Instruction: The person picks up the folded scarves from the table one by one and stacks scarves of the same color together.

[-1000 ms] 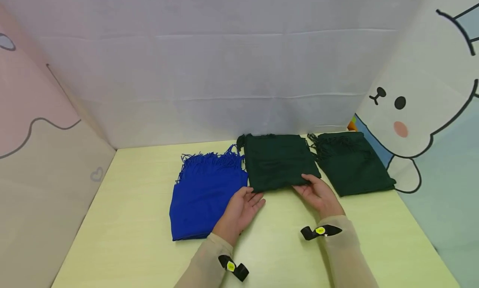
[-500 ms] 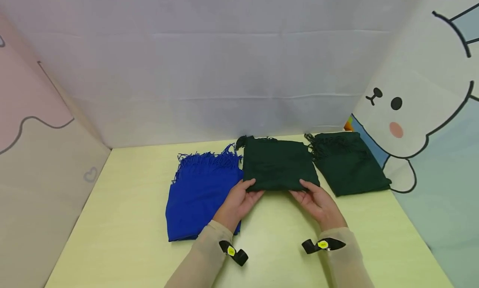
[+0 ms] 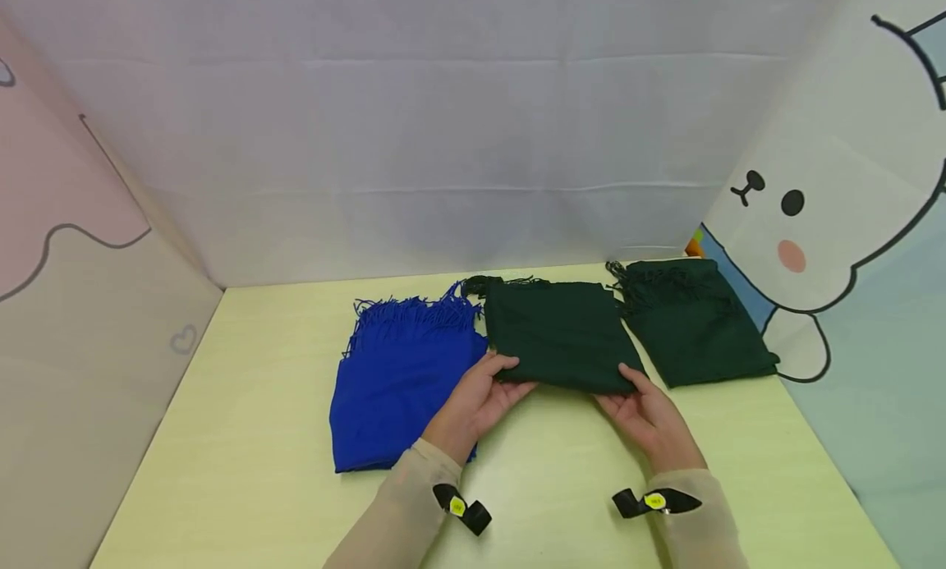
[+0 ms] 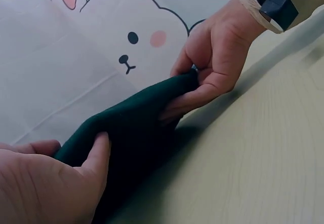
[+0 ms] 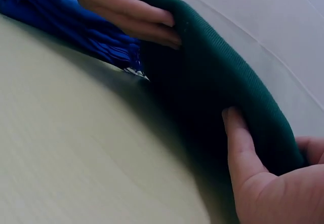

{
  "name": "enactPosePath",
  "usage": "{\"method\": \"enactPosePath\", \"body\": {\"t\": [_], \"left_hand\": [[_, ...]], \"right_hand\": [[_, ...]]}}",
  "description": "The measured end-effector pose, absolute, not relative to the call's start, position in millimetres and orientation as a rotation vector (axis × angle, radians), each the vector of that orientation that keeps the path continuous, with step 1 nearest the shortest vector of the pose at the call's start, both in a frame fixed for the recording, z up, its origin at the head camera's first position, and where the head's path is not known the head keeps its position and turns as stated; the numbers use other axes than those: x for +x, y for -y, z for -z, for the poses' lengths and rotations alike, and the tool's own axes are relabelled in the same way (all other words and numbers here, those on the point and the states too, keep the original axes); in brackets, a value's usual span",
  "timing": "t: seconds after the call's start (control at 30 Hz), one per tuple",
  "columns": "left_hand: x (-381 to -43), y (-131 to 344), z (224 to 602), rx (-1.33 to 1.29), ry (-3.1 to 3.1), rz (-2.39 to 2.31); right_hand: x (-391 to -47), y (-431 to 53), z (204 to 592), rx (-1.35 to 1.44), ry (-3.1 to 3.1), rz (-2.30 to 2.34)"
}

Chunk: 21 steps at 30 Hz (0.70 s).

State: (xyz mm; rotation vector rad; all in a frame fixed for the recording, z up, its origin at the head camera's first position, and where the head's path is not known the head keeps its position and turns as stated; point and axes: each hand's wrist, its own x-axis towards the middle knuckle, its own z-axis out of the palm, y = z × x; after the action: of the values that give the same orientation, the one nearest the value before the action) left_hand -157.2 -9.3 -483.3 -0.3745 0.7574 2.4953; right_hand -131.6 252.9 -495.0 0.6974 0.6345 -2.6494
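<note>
A folded dark green scarf [image 3: 562,331] with fringe at its far left corner lies between two others. My left hand [image 3: 476,401] pinches its near left corner, thumb on top and fingers beneath. At the near right corner my right hand [image 3: 654,417] grips it the same way. Both wrist views show the near edge of the scarf [image 4: 134,112] raised off the table, with shadow under it. To the left lies a folded blue scarf [image 3: 406,388], partly behind my left hand. A second dark green scarf [image 3: 698,331] lies folded on the right.
The pale yellow table [image 3: 244,438] holds all three scarves. A white cloth backdrop [image 3: 458,142] stands behind it. A panel with a cartoon rabbit [image 3: 835,167] bounds the right side, and a pink and cream panel [image 3: 74,347] the left.
My left hand has come onto the near left corner of the middle scarf and grips it. The scarf has shifted slightly toward me and right, with my right hand moving along.
</note>
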Motion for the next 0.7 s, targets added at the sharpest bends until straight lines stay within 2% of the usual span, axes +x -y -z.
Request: {"method": "enactPosePath", "body": {"t": [0.3, 0.7], "left_hand": [[-140, 7, 477, -0.246, -0.881, -2.388], [-106, 10, 480, -0.132, -1.069, -2.312]], "right_hand": [[-107, -262, 494, 0.648, -0.580, 2.708], [-72, -272, 490, 0.540, -0.871, 2.651]]}}
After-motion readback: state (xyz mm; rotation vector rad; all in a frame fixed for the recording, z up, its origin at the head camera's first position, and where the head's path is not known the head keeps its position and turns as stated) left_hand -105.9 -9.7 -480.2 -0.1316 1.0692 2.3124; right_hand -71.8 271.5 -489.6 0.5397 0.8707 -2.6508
